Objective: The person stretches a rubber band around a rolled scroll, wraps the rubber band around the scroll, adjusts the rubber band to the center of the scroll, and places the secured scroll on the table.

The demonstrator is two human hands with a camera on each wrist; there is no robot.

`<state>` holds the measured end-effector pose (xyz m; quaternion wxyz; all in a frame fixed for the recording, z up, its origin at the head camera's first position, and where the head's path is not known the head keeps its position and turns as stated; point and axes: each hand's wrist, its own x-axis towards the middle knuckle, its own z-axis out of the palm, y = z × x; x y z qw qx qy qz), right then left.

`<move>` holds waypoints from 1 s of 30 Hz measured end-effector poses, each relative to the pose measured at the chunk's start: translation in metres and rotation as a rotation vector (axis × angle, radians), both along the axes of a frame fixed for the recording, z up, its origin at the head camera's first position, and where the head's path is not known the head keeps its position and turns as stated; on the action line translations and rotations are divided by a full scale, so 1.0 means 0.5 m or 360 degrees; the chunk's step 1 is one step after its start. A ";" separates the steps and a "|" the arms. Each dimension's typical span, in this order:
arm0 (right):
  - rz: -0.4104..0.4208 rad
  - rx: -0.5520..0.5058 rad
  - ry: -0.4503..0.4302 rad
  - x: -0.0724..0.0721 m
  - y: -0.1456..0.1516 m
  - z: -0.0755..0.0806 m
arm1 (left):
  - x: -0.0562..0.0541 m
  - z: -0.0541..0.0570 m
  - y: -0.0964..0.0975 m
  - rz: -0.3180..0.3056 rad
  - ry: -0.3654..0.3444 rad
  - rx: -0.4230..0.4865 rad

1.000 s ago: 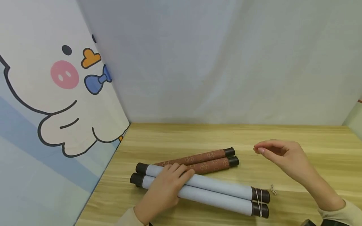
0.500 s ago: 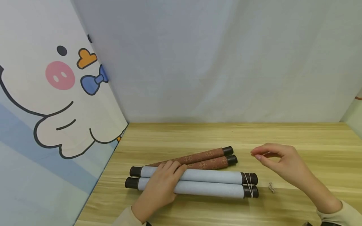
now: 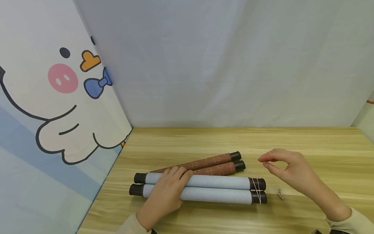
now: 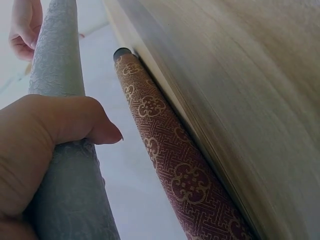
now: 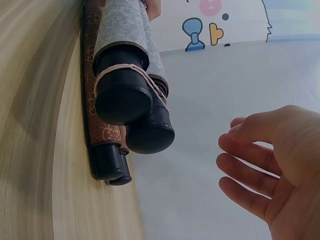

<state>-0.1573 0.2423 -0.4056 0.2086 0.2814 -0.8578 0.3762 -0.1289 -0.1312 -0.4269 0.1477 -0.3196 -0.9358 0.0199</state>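
The wooden table (image 3: 292, 139) carries two pairs of rolled scrolls. The left hand (image 3: 165, 195) curls over the grey-blue scrolls (image 3: 210, 188), seemingly to steady them; a rubber band (image 3: 256, 190) binds their dark right end caps. The brown patterned scrolls (image 3: 210, 164) lie just behind. The right hand (image 3: 287, 169) hovers near that end, fingers loosely apart, holding nothing. A small knotted band (image 3: 280, 194) lies beside the caps.
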 end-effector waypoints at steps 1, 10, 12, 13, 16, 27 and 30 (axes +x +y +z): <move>0.0016 0.0004 0.0032 -0.001 0.000 0.000 | 0.000 0.001 0.000 0.0001 -0.0002 -0.0001; 0.0305 0.0051 0.0267 -0.012 0.009 -0.016 | 0.002 0.006 -0.002 0.0022 -0.0003 0.0002; 0.0406 0.0103 0.0298 -0.015 0.012 -0.022 | 0.002 0.007 -0.003 0.0025 -0.0002 0.0001; 0.0454 0.0133 0.0306 -0.015 0.013 -0.024 | 0.003 0.006 -0.004 0.0027 -0.0002 0.0000; 0.0550 0.0214 0.0334 -0.017 0.014 -0.030 | 0.003 0.006 -0.006 0.0029 -0.0006 0.0002; 0.0598 0.0396 0.0363 0.002 -0.021 -0.057 | 0.006 0.012 -0.013 -0.0007 -0.0028 -0.0053; 0.0553 0.0291 0.0322 0.008 -0.034 -0.072 | 0.008 0.017 -0.015 -0.0038 -0.0056 -0.0102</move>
